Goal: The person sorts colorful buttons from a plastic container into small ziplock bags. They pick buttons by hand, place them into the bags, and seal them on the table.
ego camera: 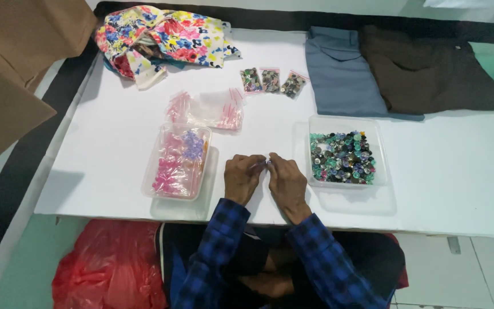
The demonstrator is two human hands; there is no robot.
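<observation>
My left hand (242, 177) and my right hand (285, 179) meet at the fingertips over the white table (115, 137), pinching a small clear plastic bag (262, 163) between them. What is inside the bag is too small to tell. A clear tub of mixed green, blue and dark buttons (343, 158) stands just right of my right hand. Left of my left hand is a clear tub of pink and purple pieces (176, 161). Both sleeves are blue and black plaid.
A heap of empty small clear bags with red strips (207, 109) lies behind the pink tub. Three filled small bags of buttons (272, 81) lie further back. Floral cloth (164, 35), a blue folded garment (338, 71) and a brown one (430, 66) line the far edge. A red bag (107, 269) sits below.
</observation>
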